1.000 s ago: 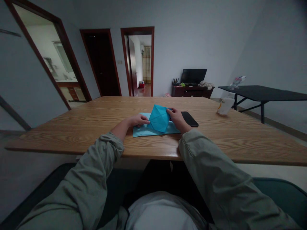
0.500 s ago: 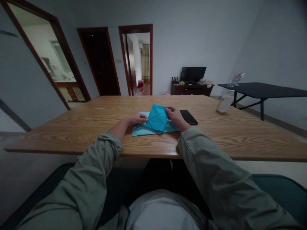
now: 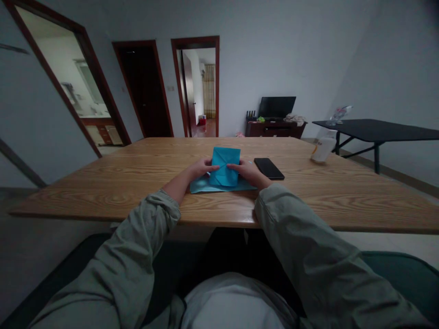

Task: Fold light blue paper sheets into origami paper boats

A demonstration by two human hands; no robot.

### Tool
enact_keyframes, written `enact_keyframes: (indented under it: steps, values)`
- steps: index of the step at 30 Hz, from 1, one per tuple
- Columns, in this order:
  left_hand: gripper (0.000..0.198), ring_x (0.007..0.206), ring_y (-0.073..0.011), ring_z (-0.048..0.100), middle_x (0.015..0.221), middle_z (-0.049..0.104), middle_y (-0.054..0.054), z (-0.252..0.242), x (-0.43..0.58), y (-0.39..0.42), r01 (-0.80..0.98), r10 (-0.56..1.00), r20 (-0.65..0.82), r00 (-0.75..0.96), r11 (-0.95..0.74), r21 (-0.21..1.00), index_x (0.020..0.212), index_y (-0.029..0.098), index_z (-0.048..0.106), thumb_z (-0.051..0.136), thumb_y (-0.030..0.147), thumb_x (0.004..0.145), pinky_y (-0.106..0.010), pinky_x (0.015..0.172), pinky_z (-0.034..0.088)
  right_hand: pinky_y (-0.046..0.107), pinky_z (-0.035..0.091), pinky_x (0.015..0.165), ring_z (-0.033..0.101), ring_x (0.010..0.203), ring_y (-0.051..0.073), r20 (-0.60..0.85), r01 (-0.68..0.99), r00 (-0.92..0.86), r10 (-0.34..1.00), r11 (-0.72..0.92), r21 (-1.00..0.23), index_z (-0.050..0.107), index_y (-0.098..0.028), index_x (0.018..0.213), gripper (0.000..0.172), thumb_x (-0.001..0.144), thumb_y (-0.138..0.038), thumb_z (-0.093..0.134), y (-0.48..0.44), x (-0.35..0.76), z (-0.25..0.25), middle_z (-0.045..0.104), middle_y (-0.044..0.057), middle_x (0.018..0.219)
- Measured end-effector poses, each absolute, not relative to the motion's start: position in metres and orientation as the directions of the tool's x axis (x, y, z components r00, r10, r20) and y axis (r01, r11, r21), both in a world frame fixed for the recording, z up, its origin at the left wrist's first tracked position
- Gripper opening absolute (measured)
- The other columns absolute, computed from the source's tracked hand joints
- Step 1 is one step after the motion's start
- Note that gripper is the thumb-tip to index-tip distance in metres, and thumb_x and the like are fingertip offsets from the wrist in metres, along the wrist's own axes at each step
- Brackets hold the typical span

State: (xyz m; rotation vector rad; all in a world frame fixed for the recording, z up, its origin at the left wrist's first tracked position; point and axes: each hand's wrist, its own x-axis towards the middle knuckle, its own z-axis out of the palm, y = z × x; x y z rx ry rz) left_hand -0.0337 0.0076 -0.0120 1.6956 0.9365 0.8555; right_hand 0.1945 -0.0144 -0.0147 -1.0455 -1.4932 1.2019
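Note:
A bright blue sheet of folded paper (image 3: 224, 176) with crease lines is held up between both hands, over the table. My left hand (image 3: 202, 168) grips its left edge, thumb on the near face and fingers behind. On the opposite edge my right hand (image 3: 247, 170) is closed the same way, its thumb reaching toward the middle of the paper. Both hands' other fingers are partly hidden behind the sheet. Beneath lies a paler blue sheet (image 3: 199, 186), flat on the wooden table (image 3: 144, 178) and partly covered by the hands and the folded paper.
A black phone (image 3: 269, 168) rests just right of my right hand. Farther right stands a whitish translucent container (image 3: 322, 148). Behind it is a black folding table (image 3: 380, 129) with a clear plastic item on it. A screen (image 3: 277, 107) sits on a dark cabinet by the wall.
The folded paper has turned from a tilted position to nearly upright and square. Both hands have shifted, and their thumbs now lie across its near face.

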Motion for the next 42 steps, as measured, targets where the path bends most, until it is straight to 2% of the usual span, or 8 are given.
enact_keyframes:
  steps: [5, 10, 16, 19, 21, 27, 33, 42]
  values:
    - [0.065, 0.08, -0.0228, 0.068, 0.093, 0.075, -0.012, -0.016, -0.021, 0.008, 0.181, 0.88, 0.089, 0.466, -0.193, 0.964, 0.098, 0.012, 0.073, 0.086, 0.058, 0.053, -0.033, 0.071, 0.053, 0.038, 0.059, 0.085, 0.072, 0.092, 0.024, 0.129, 0.004, -0.308, 0.943, 0.137, -0.991, 0.071, -0.019, 0.105, 0.034, 0.076, -0.037, 0.076, -0.02, 0.191, -0.014, 0.075, 0.007, 0.106]
    - [0.058, 0.081, -0.022, 0.068, 0.097, 0.074, -0.013, -0.018, -0.023, 0.011, 0.178, 0.853, 0.136, 0.504, -0.256, 0.95, 0.097, 0.011, 0.073, 0.081, 0.057, 0.062, -0.035, 0.076, 0.054, 0.038, 0.058, 0.087, 0.071, 0.095, 0.024, 0.169, 0.06, -0.296, 0.94, 0.195, -0.979, 0.071, -0.019, 0.109, 0.037, 0.079, -0.04, 0.073, -0.018, 0.192, -0.015, 0.075, 0.007, 0.109]
    - [0.055, 0.074, -0.0161, 0.067, 0.107, 0.071, -0.014, -0.005, -0.02, 0.007, 0.347, 0.881, 0.464, 0.094, -0.466, 0.814, 0.122, 0.011, 0.064, 0.074, 0.04, 0.076, -0.031, 0.071, 0.054, 0.034, 0.054, 0.08, 0.069, 0.087, 0.024, 0.437, 0.505, -0.008, 0.899, 0.381, -0.775, 0.072, -0.012, 0.094, 0.032, 0.089, -0.04, 0.058, -0.017, 0.191, -0.008, 0.075, 0.012, 0.095]
    - [0.056, 0.082, -0.018, 0.069, 0.115, 0.07, -0.015, -0.001, -0.008, 0.0, 0.267, 0.856, 0.474, 0.206, -0.515, 0.815, 0.129, 0.013, 0.061, 0.067, 0.045, 0.082, -0.033, 0.077, 0.055, 0.03, 0.051, 0.074, 0.066, 0.077, 0.022, 0.526, 0.653, -0.059, 0.848, 0.432, -0.622, 0.071, -0.013, 0.083, 0.035, 0.092, -0.039, 0.05, -0.019, 0.183, -0.005, 0.074, 0.009, 0.081]
    - [0.061, 0.092, -0.0221, 0.069, 0.117, 0.07, -0.014, -0.001, 0.002, -0.005, 0.196, 0.826, 0.454, 0.334, -0.532, 0.823, 0.131, 0.013, 0.06, 0.067, 0.05, 0.082, -0.035, 0.084, 0.055, 0.029, 0.05, 0.075, 0.066, 0.079, 0.021, 0.557, 0.68, -0.121, 0.821, 0.478, -0.556, 0.07, -0.014, 0.09, 0.026, 0.09, -0.033, 0.051, -0.021, 0.176, -0.005, 0.074, 0.008, 0.085]
    - [0.068, 0.111, -0.0281, 0.066, 0.138, 0.058, -0.015, -0.003, 0.011, -0.008, 0.112, 0.768, 0.529, 0.361, -0.599, 0.793, 0.133, 0.014, 0.059, 0.074, 0.048, 0.076, -0.036, 0.093, 0.054, 0.033, 0.051, 0.087, 0.065, 0.097, 0.022, 0.64, 0.543, -0.311, 0.703, 0.684, -0.487, 0.063, -0.015, 0.119, 0.041, 0.079, -0.022, 0.061, -0.024, 0.168, -0.011, 0.071, 0.011, 0.113]
    - [0.059, 0.097, -0.0236, 0.07, 0.121, 0.068, -0.014, -0.002, 0.002, -0.004, 0.103, 0.791, 0.527, 0.312, -0.579, 0.809, 0.122, 0.012, 0.064, 0.072, 0.05, 0.077, -0.033, 0.081, 0.058, 0.033, 0.056, 0.078, 0.068, 0.088, 0.02, 0.606, 0.48, -0.314, 0.731, 0.673, -0.563, 0.05, -0.021, 0.14, 0.061, 0.081, -0.025, 0.062, -0.025, 0.17, -0.012, 0.068, 0.009, 0.121]
    - [0.053, 0.09, -0.0214, 0.069, 0.108, 0.072, -0.011, 0.001, -0.001, -0.008, 0.01, 0.835, 0.468, 0.288, -0.492, 0.871, 0.115, 0.014, 0.063, 0.072, 0.05, 0.076, -0.027, 0.067, 0.057, 0.036, 0.059, 0.077, 0.07, 0.091, 0.022, 0.621, 0.404, -0.257, 0.741, 0.666, -0.627, 0.045, -0.028, 0.145, 0.06, 0.089, -0.045, 0.06, -0.034, 0.175, -0.004, 0.069, 0.007, 0.121]
